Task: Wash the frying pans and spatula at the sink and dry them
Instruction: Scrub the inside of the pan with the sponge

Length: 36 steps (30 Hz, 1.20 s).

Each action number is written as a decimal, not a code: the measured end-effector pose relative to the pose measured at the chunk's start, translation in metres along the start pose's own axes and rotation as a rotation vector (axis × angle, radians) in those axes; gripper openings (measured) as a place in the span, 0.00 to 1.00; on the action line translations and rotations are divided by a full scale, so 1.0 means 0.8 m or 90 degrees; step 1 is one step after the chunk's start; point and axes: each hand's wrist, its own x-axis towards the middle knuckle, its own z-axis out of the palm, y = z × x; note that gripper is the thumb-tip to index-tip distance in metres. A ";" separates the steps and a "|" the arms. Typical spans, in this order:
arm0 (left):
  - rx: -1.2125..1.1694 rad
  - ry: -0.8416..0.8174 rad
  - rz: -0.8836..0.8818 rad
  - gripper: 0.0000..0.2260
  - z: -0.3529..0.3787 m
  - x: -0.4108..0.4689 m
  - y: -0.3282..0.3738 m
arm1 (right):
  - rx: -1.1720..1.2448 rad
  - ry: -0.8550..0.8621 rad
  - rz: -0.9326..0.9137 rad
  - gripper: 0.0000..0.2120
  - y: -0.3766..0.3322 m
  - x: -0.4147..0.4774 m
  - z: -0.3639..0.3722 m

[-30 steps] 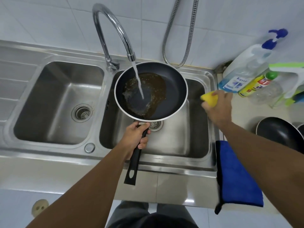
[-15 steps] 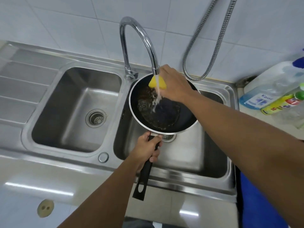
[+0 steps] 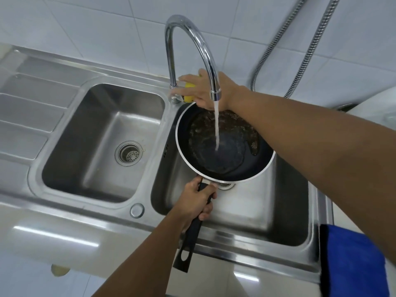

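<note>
A black frying pan (image 3: 231, 159) with a silver rim and brown greasy water in it hangs over the right basin (image 3: 278, 211). My left hand (image 3: 196, 199) grips its black handle. Water runs from the curved chrome tap (image 3: 190, 35) into the pan. My right hand (image 3: 205, 91) reaches behind the spout to the tap's base, fingers spread, with a yellow sponge (image 3: 189, 92) held under the palm. No spatula is in view.
The left basin (image 3: 102, 142) with its drain strainer lies beside a ribbed draining board (image 3: 27, 108). A blue cloth (image 3: 353, 260) hangs over the counter at the right. A metal shower hose (image 3: 300, 50) hangs on the tiled wall.
My right hand picked up the yellow sponge from the right counter, passed it through the water stream, and has moved back to the tap's base. The pan stays under the running water.
</note>
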 end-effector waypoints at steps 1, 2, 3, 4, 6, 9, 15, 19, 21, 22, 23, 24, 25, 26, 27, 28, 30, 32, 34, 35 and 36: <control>0.002 0.001 0.000 0.05 0.000 0.000 0.002 | 0.017 0.012 0.034 0.28 0.006 -0.001 -0.003; 0.004 0.003 0.000 0.05 -0.001 0.000 0.003 | 0.042 0.013 0.074 0.29 0.012 -0.003 -0.007; 0.005 0.006 0.001 0.05 -0.001 0.000 0.004 | 0.068 -0.001 0.106 0.31 0.016 -0.008 -0.011; 0.006 0.009 0.001 0.04 -0.001 0.000 0.005 | 0.106 -0.019 0.126 0.32 0.017 -0.015 -0.013; 0.013 0.008 0.004 0.04 -0.001 -0.001 0.006 | 0.242 -0.011 0.172 0.33 0.008 -0.035 -0.015; 0.025 0.005 0.009 0.06 -0.001 -0.004 0.007 | 0.403 0.063 0.356 0.26 -0.025 -0.078 0.008; 0.058 0.005 0.006 0.05 0.006 -0.010 0.001 | 0.546 -0.043 0.252 0.15 -0.113 -0.100 0.053; 0.061 0.014 0.002 0.06 0.008 -0.009 0.000 | 0.622 -0.065 0.258 0.11 -0.147 -0.122 0.040; 0.053 0.019 -0.005 0.06 0.005 -0.009 0.000 | 0.663 -0.119 0.270 0.09 -0.145 -0.152 0.038; 0.051 0.020 -0.007 0.06 0.004 -0.010 -0.001 | 0.663 -0.150 0.267 0.08 -0.139 -0.168 0.037; 0.048 0.018 -0.008 0.06 0.003 -0.010 -0.001 | 0.653 -0.181 0.262 0.08 -0.132 -0.183 0.034; 0.045 0.012 -0.008 0.06 0.003 -0.010 -0.002 | 0.643 -0.209 0.263 0.08 -0.123 -0.197 0.034; 0.042 0.004 -0.008 0.06 0.004 -0.010 -0.003 | 0.633 -0.235 0.273 0.08 -0.114 -0.211 0.033; 0.040 -0.006 -0.009 0.06 0.005 -0.010 -0.003 | 0.621 -0.254 0.286 0.08 -0.104 -0.224 0.034; 0.040 -0.016 -0.010 0.05 0.006 -0.009 -0.002 | 0.605 -0.263 0.303 0.08 -0.095 -0.234 0.037; 0.041 -0.024 -0.012 0.05 0.007 -0.009 -0.001 | 0.587 -0.260 0.324 0.07 -0.087 -0.243 0.039; 0.045 -0.033 -0.013 0.05 0.009 -0.009 0.000 | 0.535 -0.209 0.370 0.07 -0.071 -0.249 0.045; 0.050 -0.037 -0.012 0.05 0.011 -0.011 0.000 | 0.457 -0.139 0.422 0.06 -0.055 -0.241 0.052; 0.055 -0.039 -0.010 0.05 0.014 -0.015 0.000 | 0.398 -0.091 0.486 0.10 -0.041 -0.223 0.063; 0.059 -0.038 -0.009 0.06 0.016 -0.017 -0.001 | 0.395 -0.069 0.519 0.13 -0.036 -0.213 0.068; 0.066 -0.035 -0.011 0.07 0.019 -0.019 -0.003 | 0.415 -0.042 0.554 0.15 -0.035 -0.201 0.073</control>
